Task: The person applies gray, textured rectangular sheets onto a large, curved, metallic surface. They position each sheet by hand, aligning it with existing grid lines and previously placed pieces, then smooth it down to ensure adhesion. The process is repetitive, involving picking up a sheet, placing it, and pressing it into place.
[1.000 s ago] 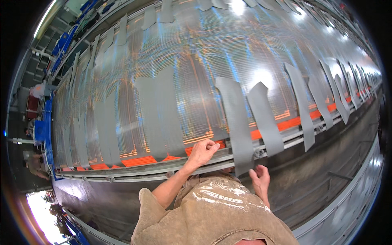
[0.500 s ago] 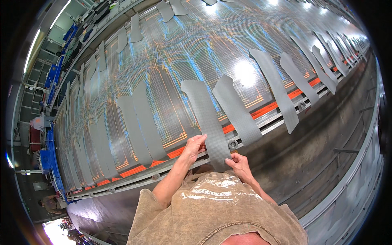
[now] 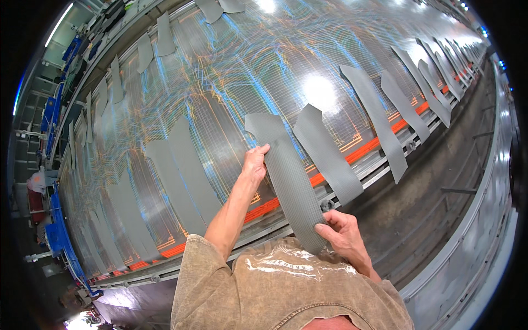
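A long grey strip of sheet material (image 3: pixel 294 184) lies across the table's near edge, its close end reaching my shirt. My left hand (image 3: pixel 256 162) pinches its left edge near the upper part, thumb and fingers pressed together. At the lower right edge my right hand (image 3: pixel 342 234) grips the strip between thumb and fingers. The held part shows a fine grid texture, while the flared far end looks smoother. Whether this is one piece or two stacked, I cannot tell. Beside it on the right lies another grey strip (image 3: pixel 327 154), apart from my hands.
The long table (image 3: pixel 225 143) carries a dense pattern of blue and orange lines. Several grey strips lie along both sides, such as a pair (image 3: pixel 181 170) at my left. An orange band (image 3: pixel 264 208) and metal rail (image 3: pixel 379 173) run along the near edge.
My left hand has slid up the strip's left edge, away from me. The right hand keeps its grip and has shifted slightly right and nearer. The view has shifted a little.
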`<state>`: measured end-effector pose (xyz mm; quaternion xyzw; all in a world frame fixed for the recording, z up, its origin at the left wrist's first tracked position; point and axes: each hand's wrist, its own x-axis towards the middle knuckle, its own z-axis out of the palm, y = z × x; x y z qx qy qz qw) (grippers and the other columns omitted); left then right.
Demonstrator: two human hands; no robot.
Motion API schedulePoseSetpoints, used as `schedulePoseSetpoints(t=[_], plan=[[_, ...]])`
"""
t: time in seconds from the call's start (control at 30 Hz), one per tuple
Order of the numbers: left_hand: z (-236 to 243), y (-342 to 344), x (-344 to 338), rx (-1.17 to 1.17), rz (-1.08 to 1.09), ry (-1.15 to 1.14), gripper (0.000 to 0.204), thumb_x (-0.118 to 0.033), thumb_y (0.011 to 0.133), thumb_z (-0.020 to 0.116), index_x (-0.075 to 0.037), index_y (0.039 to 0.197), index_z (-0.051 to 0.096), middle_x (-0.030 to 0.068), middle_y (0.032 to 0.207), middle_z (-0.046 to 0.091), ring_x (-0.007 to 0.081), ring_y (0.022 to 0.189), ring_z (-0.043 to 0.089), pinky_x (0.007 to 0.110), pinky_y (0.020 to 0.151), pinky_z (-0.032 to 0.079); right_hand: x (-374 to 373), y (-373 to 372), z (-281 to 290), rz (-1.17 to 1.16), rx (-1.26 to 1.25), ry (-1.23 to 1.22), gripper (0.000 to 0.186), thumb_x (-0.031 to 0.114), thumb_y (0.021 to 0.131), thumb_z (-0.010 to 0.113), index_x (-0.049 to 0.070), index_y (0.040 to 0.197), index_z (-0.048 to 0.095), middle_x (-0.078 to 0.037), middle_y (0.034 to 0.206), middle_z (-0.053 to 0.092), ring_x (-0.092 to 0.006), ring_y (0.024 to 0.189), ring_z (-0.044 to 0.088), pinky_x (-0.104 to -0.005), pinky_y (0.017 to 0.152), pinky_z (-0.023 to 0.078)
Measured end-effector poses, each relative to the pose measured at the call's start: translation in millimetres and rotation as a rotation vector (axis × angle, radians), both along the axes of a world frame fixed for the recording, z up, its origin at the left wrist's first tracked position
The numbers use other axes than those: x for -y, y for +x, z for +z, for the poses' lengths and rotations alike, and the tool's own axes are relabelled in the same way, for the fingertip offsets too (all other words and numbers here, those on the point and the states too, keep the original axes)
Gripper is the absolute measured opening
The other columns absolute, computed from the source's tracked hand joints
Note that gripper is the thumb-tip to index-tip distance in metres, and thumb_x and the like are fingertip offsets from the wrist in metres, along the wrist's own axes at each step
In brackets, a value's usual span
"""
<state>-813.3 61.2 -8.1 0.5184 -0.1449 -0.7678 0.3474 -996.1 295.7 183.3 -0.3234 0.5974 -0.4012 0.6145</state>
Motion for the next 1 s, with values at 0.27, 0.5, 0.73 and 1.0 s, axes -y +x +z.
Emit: schedulePoseSetpoints(t=[0.27,0.5,0.73,1.0], plan=[[101,25,23,-0.178,0.124,-0.383,0.016,-0.01,0.095,0.06,-0.003,0.11,0.058,0.0105,0.105,0.068,0.02,0.091,0.069,0.036,0.078,0.06,31,-18,20,0.187,0.016,-0.299,0.012,0.002,0.083,0.071,-0.006,0.091,0.066,-0.004,0.078,0.067,-0.0087,0.072,0.06,-0.0272,0.061,0.048],[38,64,130,0.093,0.089,-0.434,0.023,-0.013,0.093,0.065,-0.004,0.112,0.057,0.0081,0.101,0.068,0.0192,0.085,0.068,0.036,0.076,0.059,76,-13,-92,-0.16,0.023,-0.042,0.009,0.004,0.088,0.067,-0.001,0.096,0.068,0.004,0.078,0.062,-0.0032,0.068,0.051,-0.0219,0.058,0.04],[13,64,180,0.351,0.048,-0.374,0.02,-0.011,0.091,0.069,-0.003,0.105,0.058,0.0054,0.088,0.065,0.0165,0.074,0.065,0.036,0.067,0.06,79,0,-137,-0.231,-0.117,0.049,0.009,0.005,0.089,0.067,-0.001,0.096,0.067,0.004,0.077,0.063,-0.0029,0.068,0.052,-0.0209,0.059,0.04],[19,80,216,0.506,-0.122,-0.409,0.013,-0.012,0.09,0.071,-0.004,0.093,0.062,0.0023,0.079,0.063,0.0123,0.062,0.064,0.027,0.057,0.061,87,-2,-138,-0.293,-0.099,0.131,0.009,0.006,0.088,0.066,-0.003,0.09,0.068,0.003,0.071,0.06,-0.004,0.064,0.049,-0.0233,0.056,0.04]])
